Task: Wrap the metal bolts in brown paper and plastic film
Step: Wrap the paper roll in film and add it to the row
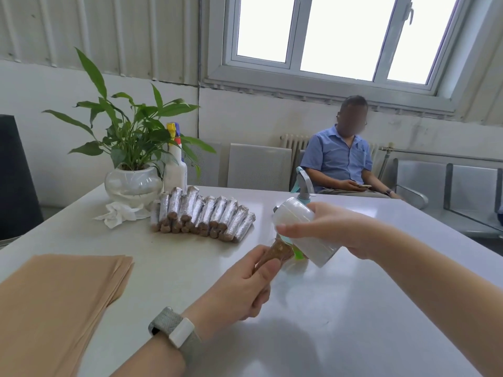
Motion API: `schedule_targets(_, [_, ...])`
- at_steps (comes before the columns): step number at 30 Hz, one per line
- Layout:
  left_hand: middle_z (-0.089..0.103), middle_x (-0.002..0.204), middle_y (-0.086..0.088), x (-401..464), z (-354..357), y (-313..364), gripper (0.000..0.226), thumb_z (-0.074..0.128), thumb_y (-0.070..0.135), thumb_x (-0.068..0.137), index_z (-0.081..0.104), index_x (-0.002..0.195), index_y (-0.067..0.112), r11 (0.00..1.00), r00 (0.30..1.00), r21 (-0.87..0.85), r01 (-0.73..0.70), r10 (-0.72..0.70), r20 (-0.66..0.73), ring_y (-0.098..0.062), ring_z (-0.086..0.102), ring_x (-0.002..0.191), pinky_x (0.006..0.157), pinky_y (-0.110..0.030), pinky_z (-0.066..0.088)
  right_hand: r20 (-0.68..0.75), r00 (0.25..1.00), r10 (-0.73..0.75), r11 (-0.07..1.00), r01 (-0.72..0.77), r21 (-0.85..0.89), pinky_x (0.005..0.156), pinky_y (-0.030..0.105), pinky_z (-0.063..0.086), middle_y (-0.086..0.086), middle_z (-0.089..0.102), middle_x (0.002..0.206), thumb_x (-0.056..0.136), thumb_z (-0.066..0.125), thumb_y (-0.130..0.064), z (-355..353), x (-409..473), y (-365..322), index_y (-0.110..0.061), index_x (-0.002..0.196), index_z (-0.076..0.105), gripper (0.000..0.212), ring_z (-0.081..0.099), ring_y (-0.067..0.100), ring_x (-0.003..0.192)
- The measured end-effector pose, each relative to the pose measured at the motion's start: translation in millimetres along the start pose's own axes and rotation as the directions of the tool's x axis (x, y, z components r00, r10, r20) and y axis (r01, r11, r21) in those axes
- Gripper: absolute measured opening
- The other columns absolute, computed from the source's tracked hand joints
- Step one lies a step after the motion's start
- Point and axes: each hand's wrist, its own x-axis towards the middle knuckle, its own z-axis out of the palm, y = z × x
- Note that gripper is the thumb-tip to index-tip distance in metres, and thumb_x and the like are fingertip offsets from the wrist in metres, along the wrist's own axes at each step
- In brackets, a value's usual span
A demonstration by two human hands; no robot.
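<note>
The left hand [245,284] has its fingers curled tight round a bolt rolled in brown paper [275,254], whose twisted paper end sticks out toward one o'clock. The right hand [334,229] grips a white roll of clear plastic film [302,232], thumb on the near face and fingers behind it; the roll is tilted, its green core end touching or almost touching the paper-wrapped tip. Both hands hang just above the white tabletop [340,308], near its middle. On the left wrist sits a pale woven band with a white clasp [175,329].

At seven o'clock from the hands lies a flat stack of brown paper sheets [54,303]. At eleven o'clock a row of finished bolts, brown paper under shiny film [204,213], lies packed side by side, some stacked on others. Beyond them, further toward eleven, are a crumpled white tissue [117,213], a leafy green plant in a round glass bowl [133,180] and a white spray bottle with a yellow and blue trigger [175,167]. At one o'clock, past the table's far edge, a person in a blue short-sleeved shirt [340,159] sits with a phone
</note>
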Motion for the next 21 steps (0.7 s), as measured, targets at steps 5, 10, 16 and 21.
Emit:
schedule_targets(5, [0.036, 0.055, 0.003, 2.4, -1.5, -1.8, 0.015, 0.057, 0.048, 0.094, 0.057, 0.094, 0.033, 0.998, 0.998, -0.049, 0.044, -0.046, -0.041, -0.013, 0.03, 0.039, 0.039, -0.017, 0.025, 0.065, 0.997, -0.043, 0.994, 0.036, 0.099, 0.08, 0.037, 0.055, 0.013, 0.067, 0.109, 0.07, 0.078, -0.035, 0.7, -4.5, -3.2, -0.019, 0.115, 0.058, 0.051, 0.067, 0.026, 0.098])
schedule_targets(10, [0.04, 0.058, 0.0, 2.6, -5.2, -3.2, 0.043, 0.067, 0.051, 0.078, 0.049, 0.106, 0.023, 0.973, 0.99, -0.202, 0.113, -0.128, -0.064, -0.014, 0.035, 0.036, 0.037, -0.014, 0.025, -0.009, 0.974, -0.226, 0.962, 0.222, -0.157, 0.073, 0.034, 0.059, -0.005, 0.065, 0.093, 0.07, 0.082, -0.028, 12.2, -12.8, -10.9, -0.026, 0.105, 0.06, 0.042, 0.065, 0.008, 0.081])
schedule_targets(16, [0.048, 0.06, 0.001, 9.5, -9.3, 0.1, 0.032, 0.067, 0.043, 0.08, 0.048, 0.099, 0.024, 0.937, 0.97, -0.34, 0.083, -0.154, -0.19, -0.008, 0.025, 0.036, 0.036, -0.01, 0.018, -0.335, 0.82, -0.464, 0.845, 0.295, -0.446, 0.054, 0.02, 0.037, -0.019, 0.052, 0.083, 0.058, 0.079, -0.058, 50.9, -16.2, -10.4, -0.042, 0.1, 0.028, 0.068, 0.056, 0.004, 0.075])
schedule_targets(21, [0.03, 0.05, 0.006, 13.4, -15.4, -3.7, 0.029, 0.05, 0.021, 0.086, 0.041, 0.058, 0.022, 0.901, 0.946, -0.417, 0.121, -0.232, -0.225, -0.011, 0.026, 0.039, 0.039, -0.018, 0.019, -0.404, 0.508, -0.76, 0.624, 0.397, -0.673, 0.068, 0.028, 0.037, -0.007, 0.061, 0.09, 0.051, 0.081, -0.058, 87.8, -7.4, 3.6, -0.024, 0.112, 0.049, 0.077, 0.056, 0.017, 0.081])
